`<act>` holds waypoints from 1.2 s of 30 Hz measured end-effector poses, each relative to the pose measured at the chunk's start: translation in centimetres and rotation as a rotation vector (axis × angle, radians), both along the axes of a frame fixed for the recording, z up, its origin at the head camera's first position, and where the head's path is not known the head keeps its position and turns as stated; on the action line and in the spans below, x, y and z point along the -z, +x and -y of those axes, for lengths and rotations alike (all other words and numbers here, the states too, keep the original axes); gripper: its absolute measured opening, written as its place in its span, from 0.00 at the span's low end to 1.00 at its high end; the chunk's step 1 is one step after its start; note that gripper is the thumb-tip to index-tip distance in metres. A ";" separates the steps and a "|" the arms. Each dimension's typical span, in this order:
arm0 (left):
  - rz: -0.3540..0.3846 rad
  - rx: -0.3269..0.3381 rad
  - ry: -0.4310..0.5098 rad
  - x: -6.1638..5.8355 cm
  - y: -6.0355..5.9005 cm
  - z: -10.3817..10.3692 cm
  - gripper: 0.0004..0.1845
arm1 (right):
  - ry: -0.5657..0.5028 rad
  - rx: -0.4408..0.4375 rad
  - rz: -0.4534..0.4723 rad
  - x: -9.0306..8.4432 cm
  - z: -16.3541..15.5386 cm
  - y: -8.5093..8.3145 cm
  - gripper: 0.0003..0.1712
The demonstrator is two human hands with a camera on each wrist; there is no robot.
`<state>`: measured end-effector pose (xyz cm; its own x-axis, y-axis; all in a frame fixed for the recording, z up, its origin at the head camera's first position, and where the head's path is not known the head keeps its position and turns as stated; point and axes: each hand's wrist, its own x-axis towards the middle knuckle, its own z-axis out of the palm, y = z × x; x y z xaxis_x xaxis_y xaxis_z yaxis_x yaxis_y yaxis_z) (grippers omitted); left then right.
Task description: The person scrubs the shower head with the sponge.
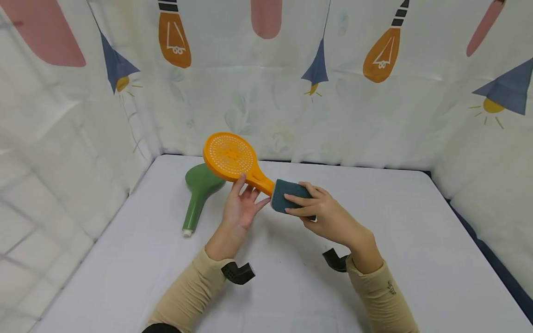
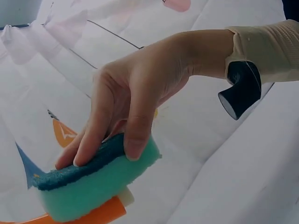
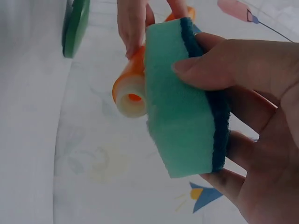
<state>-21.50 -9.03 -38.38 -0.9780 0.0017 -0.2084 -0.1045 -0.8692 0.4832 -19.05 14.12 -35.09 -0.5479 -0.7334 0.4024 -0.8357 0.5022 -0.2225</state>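
My left hand (image 1: 250, 193) grips the neck of an orange hand shower (image 1: 230, 157) and holds it above the table, its perforated face turned up. My right hand (image 1: 300, 199) pinches a teal sponge (image 1: 282, 190) with a dark scouring side, thumb on one face and fingers on the other. The sponge is pressed against the handle end. In the right wrist view the sponge (image 3: 180, 98) lies beside the white-rimmed handle end (image 3: 130, 97), with left-hand fingers (image 3: 133, 23) behind. In the left wrist view the right hand (image 2: 126, 107) holds the sponge (image 2: 93, 184) over the orange handle (image 2: 96, 214).
A green hand shower (image 1: 199, 193) lies on the white table (image 1: 395, 259) to the left, its head toward the back wall. Printed curtain walls (image 1: 374, 115) close the table in at the back and both sides. Black wrist mounts (image 1: 238, 273) sit under both sleeves.
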 end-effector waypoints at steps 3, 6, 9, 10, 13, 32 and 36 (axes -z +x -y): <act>-0.005 0.019 0.012 0.0 -0.1 0.1 0.29 | -0.046 -0.010 0.073 0.1 -0.5 -0.4 0.23; -0.013 0.042 0.022 0.1 0.0 -0.1 0.28 | -0.113 -0.010 0.142 0.5 -0.6 -0.9 0.23; -0.016 0.085 0.020 0.4 0.2 -0.5 0.25 | -0.185 0.012 0.168 1.1 -0.2 -1.3 0.24; -0.012 0.106 0.021 0.5 0.3 -0.6 0.24 | -0.213 0.019 0.170 1.3 0.0 -1.4 0.24; 0.002 0.171 0.013 0.7 0.5 -1.2 0.23 | -0.291 0.033 0.152 1.9 0.6 -1.6 0.25; 0.072 0.134 0.250 0.4 -0.6 0.6 0.25 | -0.239 -0.103 0.460 -0.1 -4.2 -1.6 0.24; 0.066 0.114 0.270 0.2 -0.6 0.9 0.26 | -0.231 -0.096 0.438 0.1 -4.0 -1.7 0.24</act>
<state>-22.14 -9.93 -38.61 -0.9528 0.1744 -0.2485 -0.2318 -0.9464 0.2247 -20.75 18.08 -35.21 -0.6362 -0.7075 0.3076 -0.6789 0.3241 -0.6588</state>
